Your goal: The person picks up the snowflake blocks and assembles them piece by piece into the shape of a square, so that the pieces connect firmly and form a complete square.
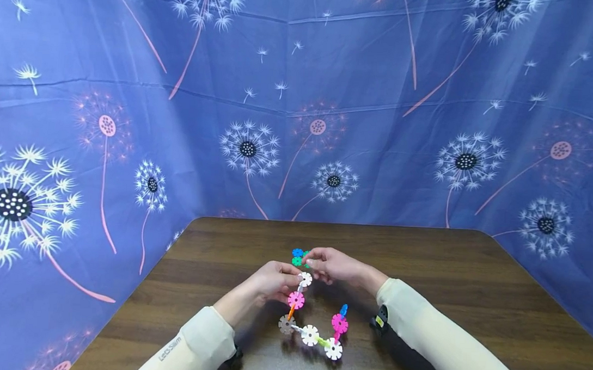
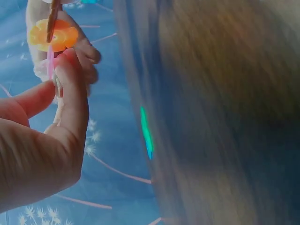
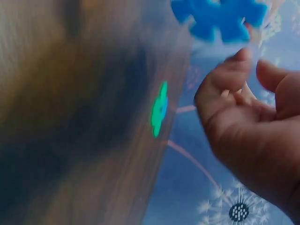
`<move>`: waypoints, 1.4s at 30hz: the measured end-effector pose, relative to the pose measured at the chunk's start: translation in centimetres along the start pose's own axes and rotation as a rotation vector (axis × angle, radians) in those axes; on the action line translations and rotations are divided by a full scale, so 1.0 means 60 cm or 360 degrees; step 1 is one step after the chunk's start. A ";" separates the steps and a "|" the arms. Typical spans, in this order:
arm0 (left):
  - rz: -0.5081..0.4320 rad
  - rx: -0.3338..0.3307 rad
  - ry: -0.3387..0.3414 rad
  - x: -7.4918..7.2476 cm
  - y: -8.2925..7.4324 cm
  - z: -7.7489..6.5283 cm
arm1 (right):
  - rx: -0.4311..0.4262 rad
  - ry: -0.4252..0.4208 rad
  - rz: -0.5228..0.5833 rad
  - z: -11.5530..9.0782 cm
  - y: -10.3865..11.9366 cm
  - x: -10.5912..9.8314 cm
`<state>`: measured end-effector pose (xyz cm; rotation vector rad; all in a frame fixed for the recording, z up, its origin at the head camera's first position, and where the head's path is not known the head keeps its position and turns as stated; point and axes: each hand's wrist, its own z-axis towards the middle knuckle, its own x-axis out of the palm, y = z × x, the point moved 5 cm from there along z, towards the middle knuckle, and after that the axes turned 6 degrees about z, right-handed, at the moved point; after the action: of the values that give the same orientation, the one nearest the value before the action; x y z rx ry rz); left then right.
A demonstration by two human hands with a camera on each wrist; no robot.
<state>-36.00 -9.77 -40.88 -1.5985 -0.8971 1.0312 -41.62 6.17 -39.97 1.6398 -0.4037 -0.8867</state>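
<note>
My left hand [image 1: 272, 283] pinches a white snowflake disc [image 1: 305, 279] between thumb and fingers, at one end of a chain of slotted plastic discs. From there the chain bends down through a pink disc [image 1: 296, 300], an orange disc [image 2: 65, 35], a greyish disc [image 1: 286, 324] and white discs, then up to another pink disc [image 1: 339, 323] and a blue disc [image 3: 220, 21] at its other end. Just right of the held disc is my right hand [image 1: 335, 264], fingers loosely bent. The right wrist view shows a gap between its thumb and fingertips, with nothing held there.
Beyond the hands, blue [image 1: 297, 252] and green discs [image 1: 297, 261] lie together on the brown wooden table [image 1: 421, 260], partly hidden by the right hand. A blue dandelion-patterned cloth [image 1: 376, 155] hangs behind the table and at its sides.
</note>
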 end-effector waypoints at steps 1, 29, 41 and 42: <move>-0.0002 -0.0004 -0.0017 -0.004 0.000 0.000 | -0.0034 -0.0061 -0.0108 0.006 -0.001 -0.008; 0.0008 0.0018 -0.0051 -0.006 -0.008 -0.004 | -0.0367 -0.0303 -0.1335 -0.020 -0.055 -0.024; 0.0007 0.0009 -0.0087 -0.008 -0.004 -0.003 | -0.0123 -0.0219 -0.0594 -0.032 -0.056 -0.040; 0.0004 0.0006 -0.0092 -0.009 -0.004 -0.003 | -0.0132 -0.0228 -0.0538 -0.033 -0.050 -0.040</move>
<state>-36.07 -10.28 -40.52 -1.5737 -0.9317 1.0850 -42.30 9.98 -41.93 1.5980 -0.1852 -1.2621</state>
